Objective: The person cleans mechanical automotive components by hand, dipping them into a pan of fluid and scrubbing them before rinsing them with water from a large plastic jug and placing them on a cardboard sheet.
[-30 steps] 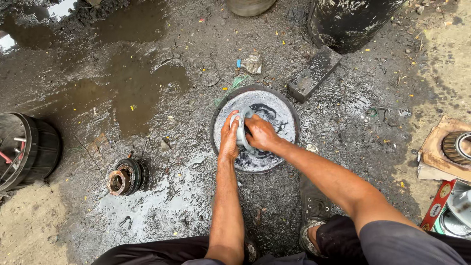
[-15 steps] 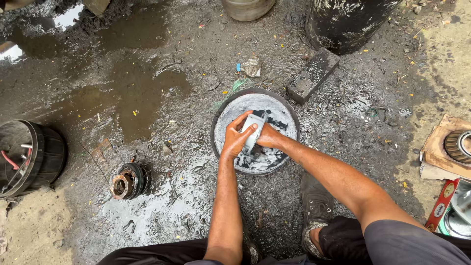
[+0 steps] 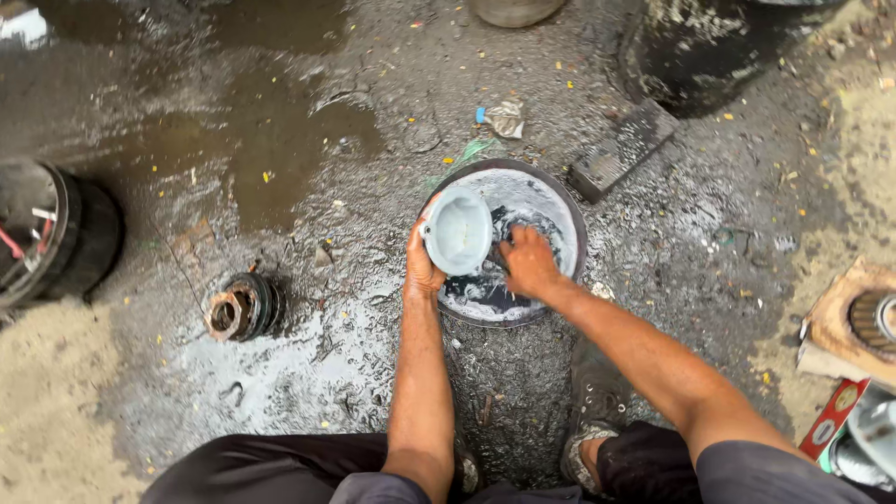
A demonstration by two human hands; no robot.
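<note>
Wet, oily ground point(image 3: 308, 121) spreads under me, dark with puddles and grey sludge. A round metal basin point(image 3: 571, 217) sits on it just ahead of my knees, holding murky grey wash. My left hand point(image 3: 422, 266) has its grip clamped on a pale blue round cup-shaped part point(image 3: 459, 230), tilted so its hollow faces up at me, held over the basin's left rim. My right hand point(image 3: 528, 261) is down inside the basin, fingers curled together in the liquid; I cannot tell whether they hold anything. A rusty hub point(image 3: 239, 309) lies well to the left, and a flat dark block point(image 3: 623, 150) lies just beyond the basin.
</note>
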